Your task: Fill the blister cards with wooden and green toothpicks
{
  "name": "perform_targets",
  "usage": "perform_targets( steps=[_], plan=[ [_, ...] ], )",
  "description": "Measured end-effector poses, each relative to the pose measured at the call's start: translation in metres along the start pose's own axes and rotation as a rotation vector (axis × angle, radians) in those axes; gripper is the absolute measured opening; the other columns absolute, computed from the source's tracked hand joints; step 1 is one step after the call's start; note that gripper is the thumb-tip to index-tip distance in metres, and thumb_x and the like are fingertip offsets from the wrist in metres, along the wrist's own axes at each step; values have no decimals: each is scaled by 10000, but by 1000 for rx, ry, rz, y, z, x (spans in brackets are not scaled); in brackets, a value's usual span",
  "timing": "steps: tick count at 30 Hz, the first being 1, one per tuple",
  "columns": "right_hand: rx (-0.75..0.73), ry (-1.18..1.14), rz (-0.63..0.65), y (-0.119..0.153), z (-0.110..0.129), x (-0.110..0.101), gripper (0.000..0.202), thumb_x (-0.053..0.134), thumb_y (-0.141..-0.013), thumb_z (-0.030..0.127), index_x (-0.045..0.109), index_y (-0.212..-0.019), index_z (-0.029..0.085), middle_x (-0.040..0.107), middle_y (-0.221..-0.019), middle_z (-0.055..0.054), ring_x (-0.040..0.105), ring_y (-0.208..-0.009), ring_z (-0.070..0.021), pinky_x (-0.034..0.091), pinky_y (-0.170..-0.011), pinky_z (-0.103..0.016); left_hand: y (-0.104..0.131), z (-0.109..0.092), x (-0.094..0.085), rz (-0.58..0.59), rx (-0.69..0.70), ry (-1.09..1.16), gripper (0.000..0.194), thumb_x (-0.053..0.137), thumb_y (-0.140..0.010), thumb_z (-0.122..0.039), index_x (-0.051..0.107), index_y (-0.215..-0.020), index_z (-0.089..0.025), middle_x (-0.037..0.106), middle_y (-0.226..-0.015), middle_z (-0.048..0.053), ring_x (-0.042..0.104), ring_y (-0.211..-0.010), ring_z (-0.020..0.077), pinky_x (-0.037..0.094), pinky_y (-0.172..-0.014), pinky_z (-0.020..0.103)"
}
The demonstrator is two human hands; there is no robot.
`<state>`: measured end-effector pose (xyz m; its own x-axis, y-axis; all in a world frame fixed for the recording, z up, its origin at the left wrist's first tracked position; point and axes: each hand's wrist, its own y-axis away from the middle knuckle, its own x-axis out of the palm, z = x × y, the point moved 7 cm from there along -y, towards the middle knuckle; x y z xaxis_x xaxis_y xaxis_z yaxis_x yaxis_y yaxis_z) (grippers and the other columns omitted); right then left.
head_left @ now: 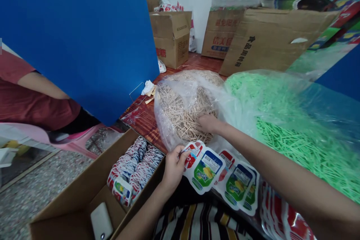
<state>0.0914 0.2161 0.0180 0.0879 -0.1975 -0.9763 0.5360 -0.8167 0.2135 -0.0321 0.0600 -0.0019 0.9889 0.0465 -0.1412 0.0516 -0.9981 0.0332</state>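
My left hand (174,167) is closed, pinching the edge of overlapping flat printed packets; the front one is a green and blue Sprite packet (207,172). My right hand (209,123) reaches into a clear plastic bag (163,127) of short, thin tan sticks (185,120). Its fingertips are sunk among the sticks, so whether it grips any cannot be seen. Below my right forearm lie more green Sprite packets (237,184), partly overlapping. A row of red packets (278,213) stands at the lower right, partly covered by that forearm.
Green sticks (287,142) fill another clear bag at right. At lower left, an open cardboard box (81,187) holds stacked packets (135,168) and a white phone (101,221). A blue panel (84,37) separates me from a seated person (36,97). Cartons (171,39) stand behind.
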Motion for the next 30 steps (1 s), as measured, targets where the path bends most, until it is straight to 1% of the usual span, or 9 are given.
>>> perform_targets(
  steps=[4,7,12,16,19,22,24,27,30],
  plan=[
    [-16,-12,28,-8,6,-1,122,606,-754,169,703,-799,111,693,-877,-163,638,-845,-242,453,-740,-294,1,2,-2,-5,-16,28,255,525,-844,-387,558,-717,-168,528,-613,-30,478,-567,112,383,-527,197],
    [-44,-48,9,-9,4,-3,89,632,-746,172,698,-737,114,701,-800,-139,635,-760,-214,431,-677,-264,2,1,-4,-13,-10,44,253,526,-846,-382,573,-725,-165,534,-604,-30,474,-543,106,389,-522,196],
    [-59,-134,-87,-1,-10,-11,178,622,-783,295,659,-709,138,688,-757,-87,583,-678,-166,363,-608,-238,0,3,-9,-27,-32,100,232,552,-833,-369,608,-757,-157,567,-624,-22,495,-566,105,404,-537,192],
    [-14,-196,-182,6,-17,-11,199,515,-846,256,626,-749,121,661,-735,-85,531,-624,-141,330,-584,-233,-5,1,-11,-49,-28,145,231,573,-820,-370,619,-771,-149,592,-651,-15,509,-590,108,414,-549,193],
    [3,-245,-229,10,-20,-11,193,521,-844,270,605,-746,126,635,-704,-63,504,-608,-131,322,-573,-225,-7,-2,-9,-44,-18,154,238,579,-816,-372,618,-763,-143,599,-655,-12,511,-582,107,411,-542,194],
    [40,-287,-291,14,-27,-15,252,457,-880,310,596,-775,127,613,-704,-54,485,-612,-134,315,-563,-227,-7,-4,-8,-46,-16,157,240,585,-810,-376,614,-756,-144,602,-646,-16,515,-570,107,409,-532,195],
    [41,-313,-304,15,-29,-15,274,470,-871,342,593,-743,133,599,-688,-45,478,-603,-134,316,-563,-231,-7,-3,-8,-44,-24,165,238,587,-808,-379,615,-761,-147,604,-637,-20,516,-559,108,413,-527,197],
    [3,-352,-283,14,-24,-7,259,585,-792,349,567,-626,151,596,-687,-36,485,-616,-129,336,-598,-230,-6,-2,-7,-48,-28,163,236,587,-808,-378,620,-765,-148,614,-647,-16,527,-570,112,421,-540,201],
    [23,-397,-298,13,-23,1,257,581,-797,335,558,-617,153,607,-719,-54,494,-637,-139,345,-622,-241,-6,-2,-8,-56,-21,156,229,588,-808,-370,625,-770,-147,625,-668,-7,540,-595,118,428,-559,205]
  ],
)
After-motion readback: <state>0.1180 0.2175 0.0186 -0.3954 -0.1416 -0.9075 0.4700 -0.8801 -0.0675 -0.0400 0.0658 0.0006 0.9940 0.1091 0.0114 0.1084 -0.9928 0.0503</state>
